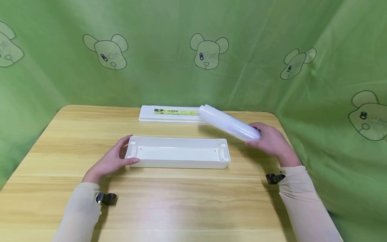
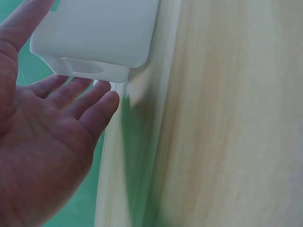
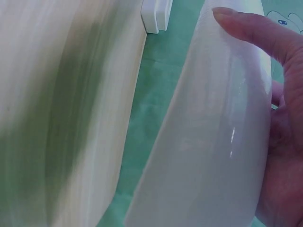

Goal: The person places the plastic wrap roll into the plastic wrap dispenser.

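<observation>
A long white plastic box (image 1: 178,163) without a lid lies on the table, its hollow facing up. My left hand (image 1: 110,160) holds it by the left end, thumb at the front wall and fingers round the back; the left wrist view shows the fingertips (image 2: 102,87) against the box end (image 2: 94,33). Above the table to the right, my right hand (image 1: 270,141) grips the near end of a roll of clear plastic wrap (image 1: 228,123). The roll slants up and left, its far end overlapping the white lid (image 1: 146,113) in the head view. Up close, the thumb lies along the wrap (image 3: 208,127).
The lid, with a green and yellow label (image 1: 175,112), lies at the back of the wooden table (image 1: 181,201). Green curtain (image 1: 166,77) with printed bear heads hangs behind and at both sides. Each wrist wears a small black camera (image 1: 106,198).
</observation>
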The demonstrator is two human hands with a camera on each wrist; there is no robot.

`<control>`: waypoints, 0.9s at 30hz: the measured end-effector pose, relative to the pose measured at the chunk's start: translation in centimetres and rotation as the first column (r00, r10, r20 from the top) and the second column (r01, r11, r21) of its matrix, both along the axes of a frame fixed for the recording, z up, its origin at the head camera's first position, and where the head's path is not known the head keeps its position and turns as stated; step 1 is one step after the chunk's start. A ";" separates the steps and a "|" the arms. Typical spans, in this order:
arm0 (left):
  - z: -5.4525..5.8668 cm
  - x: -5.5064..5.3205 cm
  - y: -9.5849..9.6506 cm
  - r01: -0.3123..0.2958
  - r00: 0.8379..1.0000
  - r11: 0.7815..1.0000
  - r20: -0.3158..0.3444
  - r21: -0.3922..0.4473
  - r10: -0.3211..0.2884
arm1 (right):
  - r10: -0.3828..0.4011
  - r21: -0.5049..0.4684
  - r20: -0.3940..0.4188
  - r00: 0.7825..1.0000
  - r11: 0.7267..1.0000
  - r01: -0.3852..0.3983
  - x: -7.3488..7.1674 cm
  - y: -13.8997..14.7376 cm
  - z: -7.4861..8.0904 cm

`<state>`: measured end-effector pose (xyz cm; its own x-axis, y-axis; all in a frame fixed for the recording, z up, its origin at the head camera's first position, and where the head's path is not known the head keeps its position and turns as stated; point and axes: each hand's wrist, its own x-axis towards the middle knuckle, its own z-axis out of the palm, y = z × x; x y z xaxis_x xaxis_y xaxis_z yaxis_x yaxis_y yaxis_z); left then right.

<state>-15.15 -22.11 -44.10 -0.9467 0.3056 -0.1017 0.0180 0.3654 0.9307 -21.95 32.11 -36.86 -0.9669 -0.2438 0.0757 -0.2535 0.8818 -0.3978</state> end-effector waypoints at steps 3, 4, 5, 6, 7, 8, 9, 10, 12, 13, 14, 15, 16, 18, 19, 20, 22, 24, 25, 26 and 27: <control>0.0 0.1 -0.1 0.000 1.000 1.000 -0.001 0.004 0.000 | 0.008 0.002 0.003 1.000 1.000 -0.008 -0.1 -0.3 0.2; -0.1 0.1 -0.1 0.001 1.000 1.000 -0.002 0.005 -0.001 | 0.012 0.006 0.006 1.000 1.000 -0.012 -0.1 -0.3 0.3; -0.1 0.1 -0.1 0.001 1.000 1.000 -0.003 0.006 0.000 | 0.017 0.011 0.008 1.000 1.000 -0.017 -0.1 -0.4 0.4; -0.1 0.1 -0.1 -0.001 1.000 1.000 -0.001 0.005 0.001 | 0.025 0.013 0.012 1.000 1.000 -0.025 -0.2 -0.5 0.6; -0.2 0.1 -0.1 -0.002 1.000 1.000 -0.002 0.005 0.002 | 0.030 0.015 0.015 0.999 0.999 -0.031 -0.2 -0.6 0.7; -0.2 0.1 -0.1 -0.003 1.000 1.000 -0.002 0.006 0.003 | 0.036 0.017 0.017 0.999 0.999 -0.037 -0.3 -0.6 0.8; -0.2 0.1 -0.1 -0.003 1.000 1.000 0.000 0.005 0.003 | 0.043 0.017 0.022 0.999 0.999 -0.043 -0.4 -0.7 1.0; -0.2 0.1 -0.1 -0.003 1.000 1.000 0.001 0.004 0.003 | 0.048 0.017 0.027 0.998 0.999 -0.049 -0.5 -0.8 1.2; -0.3 0.1 -0.1 -0.005 1.000 1.000 0.007 0.002 0.005 | 0.057 0.010 0.032 0.998 0.998 -0.057 -0.6 -1.0 1.5; -0.3 0.1 -0.1 -0.003 1.000 1.000 0.007 0.003 0.003 | 0.056 0.007 0.034 0.998 0.998 -0.057 -0.7 -1.0 1.6; -0.3 0.0 -0.1 -0.002 1.000 1.000 0.010 0.004 0.002 | 0.060 0.006 0.033 0.998 0.998 -0.060 -0.7 -1.0 1.8; -0.3 0.0 -0.1 0.000 1.000 1.000 0.010 0.003 0.000 | 0.063 0.003 0.034 0.997 0.998 -0.064 -0.7 -1.1 1.9; -0.3 0.0 0.0 0.001 1.000 1.000 0.011 0.004 -0.001 | 0.069 0.000 0.032 0.997 0.998 -0.069 -0.7 -1.2 2.0; -0.1 0.0 0.0 0.003 1.000 1.000 0.012 0.007 -0.003 | 0.081 0.000 0.029 0.996 0.997 -0.081 -0.6 -1.4 2.2; -0.1 0.1 0.0 0.004 1.000 1.000 0.011 0.007 -0.004 | 0.086 0.000 0.030 0.996 0.996 -0.086 -0.6 -1.5 2.2; 0.0 0.1 0.0 0.004 1.000 1.000 0.010 0.010 -0.005 | 0.093 0.001 0.032 0.995 0.996 -0.093 -0.5 -1.7 2.3; 0.1 0.2 0.0 0.004 1.000 1.000 0.010 0.013 -0.004 | 0.110 0.001 0.034 0.993 0.994 -0.110 -0.4 -2.0 2.3; 0.0 0.2 0.0 0.004 1.000 1.000 0.012 0.013 -0.004 | 0.123 0.002 0.032 0.992 0.992 -0.123 -0.3 -2.2 2.3; 0.0 0.2 0.0 0.006 1.000 1.000 0.012 0.012 -0.006 | 0.133 0.003 0.028 0.991 0.991 -0.133 -0.3 -2.3 2.3; 0.0 0.2 0.0 0.005 1.000 1.000 0.013 0.009 -0.005 | 0.141 0.004 0.023 0.990 0.990 -0.141 -0.2 -2.4 2.3; 0.0 0.1 0.0 0.005 1.000 1.000 0.014 0.007 -0.005 | 0.148 0.005 0.016 0.989 0.989 -0.148 -0.2 -2.5 2.3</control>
<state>-15.02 -22.15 -44.14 -0.9437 0.3109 -0.1129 0.0067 0.3592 0.9332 -22.18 29.59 -34.60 -0.9212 -0.3846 0.0592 -0.3752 0.8376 -0.3970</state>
